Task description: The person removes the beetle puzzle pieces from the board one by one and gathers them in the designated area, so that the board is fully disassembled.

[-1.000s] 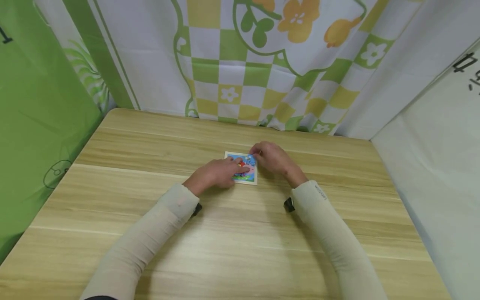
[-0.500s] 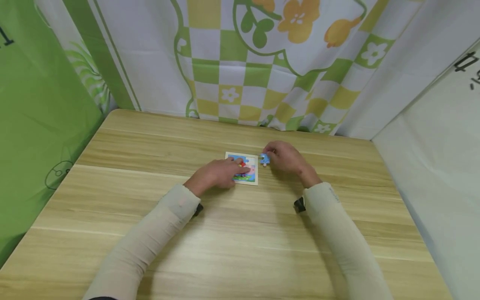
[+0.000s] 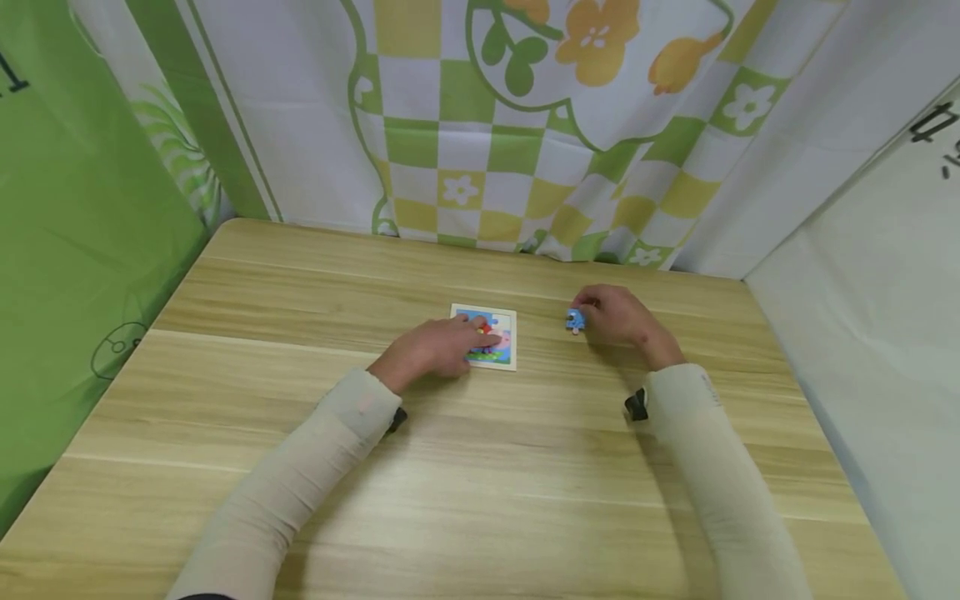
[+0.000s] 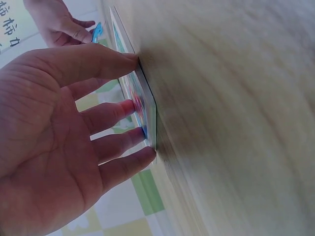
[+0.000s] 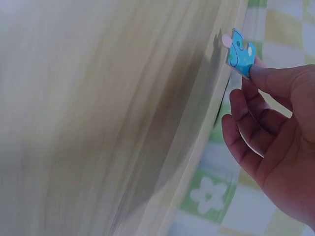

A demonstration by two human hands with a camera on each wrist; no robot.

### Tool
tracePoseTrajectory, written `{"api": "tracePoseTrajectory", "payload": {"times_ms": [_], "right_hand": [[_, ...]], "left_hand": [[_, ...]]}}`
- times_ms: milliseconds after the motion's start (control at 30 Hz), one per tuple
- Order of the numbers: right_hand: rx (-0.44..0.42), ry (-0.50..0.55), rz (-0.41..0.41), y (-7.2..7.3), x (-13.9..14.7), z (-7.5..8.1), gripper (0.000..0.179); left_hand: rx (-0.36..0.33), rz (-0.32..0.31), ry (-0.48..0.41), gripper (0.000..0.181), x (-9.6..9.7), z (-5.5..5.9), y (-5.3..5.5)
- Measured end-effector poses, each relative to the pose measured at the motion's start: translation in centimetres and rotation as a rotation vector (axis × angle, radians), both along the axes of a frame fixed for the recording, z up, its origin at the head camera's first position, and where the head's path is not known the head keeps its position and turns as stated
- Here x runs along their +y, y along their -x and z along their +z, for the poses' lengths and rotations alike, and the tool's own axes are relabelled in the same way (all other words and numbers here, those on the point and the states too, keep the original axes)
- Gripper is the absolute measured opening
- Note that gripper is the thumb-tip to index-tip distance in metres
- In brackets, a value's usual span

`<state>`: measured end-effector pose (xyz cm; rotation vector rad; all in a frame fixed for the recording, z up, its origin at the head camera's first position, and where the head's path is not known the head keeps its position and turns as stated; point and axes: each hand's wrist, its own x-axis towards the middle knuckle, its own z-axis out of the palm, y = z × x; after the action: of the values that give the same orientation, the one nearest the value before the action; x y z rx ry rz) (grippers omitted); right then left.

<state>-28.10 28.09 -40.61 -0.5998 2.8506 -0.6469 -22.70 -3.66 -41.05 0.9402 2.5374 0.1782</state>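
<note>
A small square jigsaw puzzle (image 3: 512, 354) with a pale frame lies flat on the table; its upper right corner shows a white gap. My left hand (image 3: 442, 346) rests on it, covering part of the colourful picture. In the left wrist view, the fairly straight fingers (image 4: 110, 115) touch the puzzle's face and edge, with the thumb at the near side. To the right, my right hand (image 3: 618, 315) pinches a blue puzzle piece (image 5: 239, 55) with a pink knob between thumb and index finger. The piece is held above the table, apart from the puzzle, while the other fingers curl loosely.
The wooden table (image 3: 480, 500) reaches back to a green, yellow and white checked curtain (image 3: 517, 158). A green cloth (image 3: 82, 208) hangs at the left and a white sheet with black marks (image 3: 892, 250) at the right.
My right hand has lifted the blue puzzle piece out of the puzzle's upper right corner and carried it to the right. The left hand stays on the puzzle.
</note>
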Motion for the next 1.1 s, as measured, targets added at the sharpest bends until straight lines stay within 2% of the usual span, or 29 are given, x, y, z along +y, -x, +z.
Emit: {"api": "tracePoseTrajectory", "payload": {"times_ms": [267, 467, 767, 1100], "right_hand": [[-0.076, -0.002, -0.012, 0.3, 2.8, 0.0, 0.022], [-0.114, -0.010, -0.035, 0.3, 3.8, -0.9, 0.020], [-0.097, 0.024, -0.060, 0.6, 5.0, -1.5, 0.020], [-0.109, 0.035, -0.086, 0.8, 5.0, -1.8, 0.021]], "left_hand": [[-0.053, 0.029, -0.002, 0.067, 0.0, -0.1, -0.2], [-0.032, 0.019, 0.010, 0.065, 0.1, -0.3, -0.5], [-0.025, 0.009, 0.002, 0.064, 0.3, 0.1, -0.4], [-0.024, 0.015, 0.020, 0.065, 0.4, -0.1, -0.1]]}}
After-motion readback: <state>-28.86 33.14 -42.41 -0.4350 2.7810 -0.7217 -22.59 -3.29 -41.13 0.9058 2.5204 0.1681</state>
